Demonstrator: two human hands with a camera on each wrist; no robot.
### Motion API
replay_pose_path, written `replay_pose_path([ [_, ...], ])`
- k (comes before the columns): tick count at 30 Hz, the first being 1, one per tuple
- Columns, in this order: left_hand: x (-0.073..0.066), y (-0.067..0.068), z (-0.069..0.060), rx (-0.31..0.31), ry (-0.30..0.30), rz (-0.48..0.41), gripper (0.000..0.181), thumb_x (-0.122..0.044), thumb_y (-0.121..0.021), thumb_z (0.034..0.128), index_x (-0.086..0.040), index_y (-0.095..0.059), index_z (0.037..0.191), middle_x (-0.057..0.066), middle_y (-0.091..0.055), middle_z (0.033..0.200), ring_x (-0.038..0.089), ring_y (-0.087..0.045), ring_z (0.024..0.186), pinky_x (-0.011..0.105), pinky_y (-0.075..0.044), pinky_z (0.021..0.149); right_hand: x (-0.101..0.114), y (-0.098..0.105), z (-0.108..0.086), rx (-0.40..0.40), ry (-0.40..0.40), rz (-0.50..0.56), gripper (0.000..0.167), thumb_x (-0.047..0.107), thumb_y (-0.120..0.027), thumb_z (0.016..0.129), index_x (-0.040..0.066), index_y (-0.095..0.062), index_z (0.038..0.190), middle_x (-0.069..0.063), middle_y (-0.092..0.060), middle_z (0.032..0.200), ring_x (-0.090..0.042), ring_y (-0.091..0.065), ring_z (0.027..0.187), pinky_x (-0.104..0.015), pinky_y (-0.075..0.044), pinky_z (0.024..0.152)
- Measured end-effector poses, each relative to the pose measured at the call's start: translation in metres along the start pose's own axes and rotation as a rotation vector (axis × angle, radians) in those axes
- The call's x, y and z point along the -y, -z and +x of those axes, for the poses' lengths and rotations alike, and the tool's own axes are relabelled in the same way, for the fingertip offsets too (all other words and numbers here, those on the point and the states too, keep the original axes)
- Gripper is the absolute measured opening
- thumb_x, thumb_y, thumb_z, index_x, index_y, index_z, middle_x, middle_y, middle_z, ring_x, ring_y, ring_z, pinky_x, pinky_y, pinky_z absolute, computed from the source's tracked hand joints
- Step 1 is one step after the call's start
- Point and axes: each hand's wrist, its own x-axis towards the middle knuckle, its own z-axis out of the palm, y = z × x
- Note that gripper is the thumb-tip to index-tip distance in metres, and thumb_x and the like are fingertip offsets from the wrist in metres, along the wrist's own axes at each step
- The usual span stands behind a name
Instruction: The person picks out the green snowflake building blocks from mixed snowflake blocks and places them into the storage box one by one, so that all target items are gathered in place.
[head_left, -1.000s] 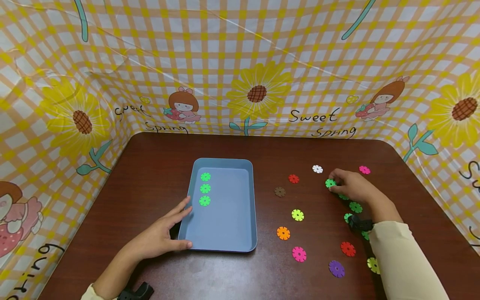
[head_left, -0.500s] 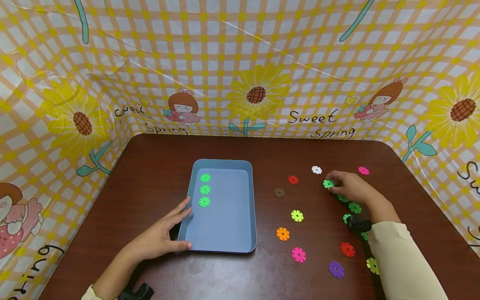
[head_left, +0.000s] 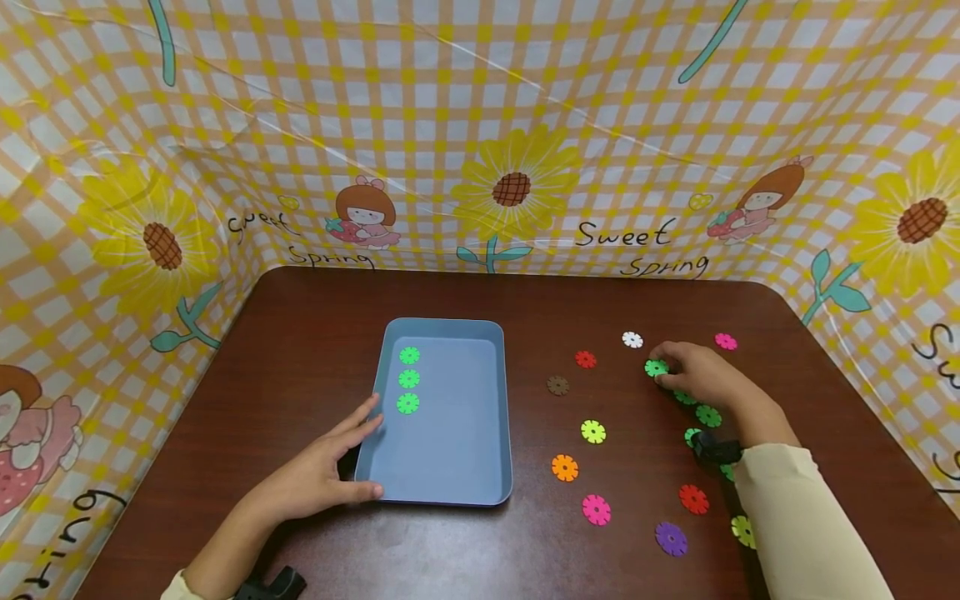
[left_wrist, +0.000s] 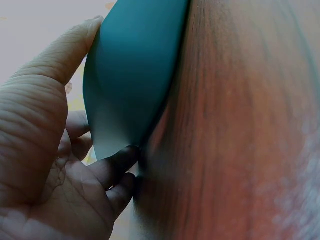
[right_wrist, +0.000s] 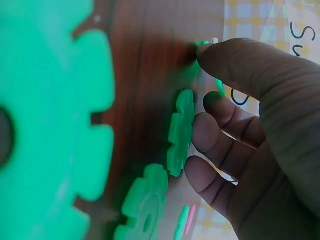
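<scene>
My left hand (head_left: 322,471) is spread at the near left of the blue tray (head_left: 457,450), its fingertips and thumb touching the rim. In the left wrist view, thumb and fingers rest along the tray's outer wall (left_wrist: 130,65). Three green interlocking discs (head_left: 408,378) lie in a column inside the tray. On the right, my right hand (head_left: 701,375) pinches the edges of another green notched disc (head_left: 655,367) between thumb and forefinger, at the table surface. More green discs (head_left: 708,416) lie below that hand, some partly hidden by hand and wrist.
Between tray and right arm lie loose discs: brown (head_left: 558,385), yellow (head_left: 592,432), orange (head_left: 565,467), pink (head_left: 596,509) and purple (head_left: 671,539). A white disc (head_left: 632,339) sits near the right fingertips. Patterned cloth (head_left: 420,108) walls the table's back and sides.
Almost nothing moves. The view shifts slightly, while the right hand stays at the same green disc and the left hand stays on the tray.
</scene>
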Motion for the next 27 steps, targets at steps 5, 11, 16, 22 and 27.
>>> replay_pose_path([
  [5,0.0,0.0,0.0,-0.003,0.0,0.005,0.096,-0.04,-0.083,0.0808,-0.002,-0.033,0.154,0.0,-0.01,0.166,0.024,-0.014,0.149,0.055,-0.028,0.11,0.0,-0.001,-0.001,-0.022,0.003,0.013,0.031,0.012,-0.074,0.089,0.0,-0.062,0.116,-0.012,-0.062,0.101,-0.028,-0.054,0.088,-0.043,-0.048,0.074],
  [11,0.0,0.0,0.0,-0.002,0.0,0.005,0.097,-0.04,-0.083,0.0808,-0.002,-0.032,0.154,0.0,-0.01,0.166,0.024,-0.014,0.149,0.056,-0.028,0.11,0.008,0.001,-0.001,-0.056,0.011,0.039,0.03,0.015,-0.073,0.092,0.002,-0.062,0.116,-0.018,-0.06,0.113,-0.033,-0.054,0.099,-0.052,-0.046,0.084],
  [16,0.001,0.0,0.0,0.002,0.002,0.004,0.097,-0.04,-0.082,0.0811,-0.002,-0.032,0.154,-0.001,-0.009,0.166,0.024,-0.014,0.149,0.058,-0.028,0.11,0.021,0.002,0.002,-0.078,0.018,0.059,0.031,0.016,-0.073,0.092,0.002,-0.062,0.118,-0.018,-0.06,0.113,-0.034,-0.054,0.101,-0.053,-0.045,0.085],
  [22,0.001,-0.002,-0.001,0.006,0.007,0.005,0.097,-0.041,-0.082,0.0811,-0.002,-0.032,0.154,-0.002,-0.009,0.166,0.025,-0.015,0.149,0.058,-0.028,0.109,0.031,0.0,0.012,-0.111,0.047,0.041,0.034,0.015,-0.073,0.091,0.002,-0.061,0.119,-0.013,-0.059,0.102,-0.029,-0.053,0.092,-0.046,-0.045,0.079],
  [27,0.001,0.0,0.0,-0.001,0.001,0.002,0.097,-0.04,-0.083,0.0808,-0.002,-0.032,0.154,-0.002,-0.009,0.166,0.024,-0.014,0.149,0.058,-0.029,0.109,0.041,-0.001,0.02,-0.115,0.048,0.051,0.033,0.015,-0.072,0.092,0.003,-0.06,0.12,-0.012,-0.056,0.099,-0.028,-0.05,0.089,-0.043,-0.043,0.075],
])
